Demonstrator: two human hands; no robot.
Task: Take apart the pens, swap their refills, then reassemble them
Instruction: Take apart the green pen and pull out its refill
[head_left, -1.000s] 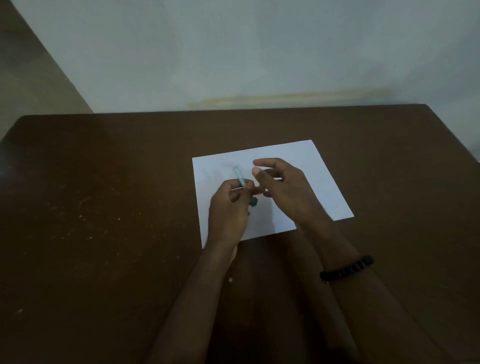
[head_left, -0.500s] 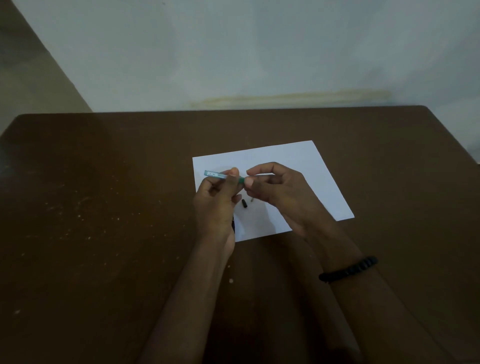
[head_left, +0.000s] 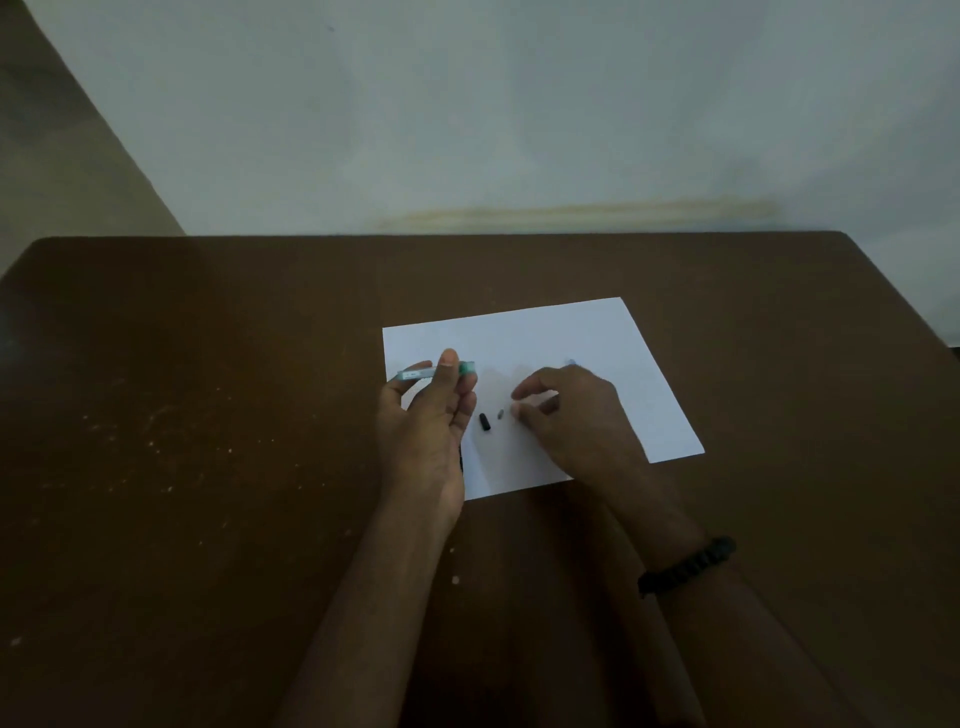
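Observation:
My left hand (head_left: 426, 415) pinches a translucent teal pen barrel (head_left: 418, 372) between thumb and fingertips and holds it level over the left edge of a white paper sheet (head_left: 587, 332). My right hand (head_left: 571, 415) hovers low over the middle of the sheet, its fingers curled as if pinching a thin refill. Only a faint bluish blur (head_left: 571, 362) shows behind its knuckles. On the paper between my hands lie a small black pen piece (head_left: 485, 422) and a tiny grey piece (head_left: 500, 414). A dark sliver (head_left: 461, 460) shows under my left palm.
The paper lies on a dark brown table (head_left: 208, 415) with pale specks on its left half. A pale wall rises behind the far edge. A black bead bracelet (head_left: 685, 566) sits on my right wrist.
My hands have separated. The right hand pulled away from the barrel, moving right and down toward the paper. The left hand turned palm-up, still holding the barrel.

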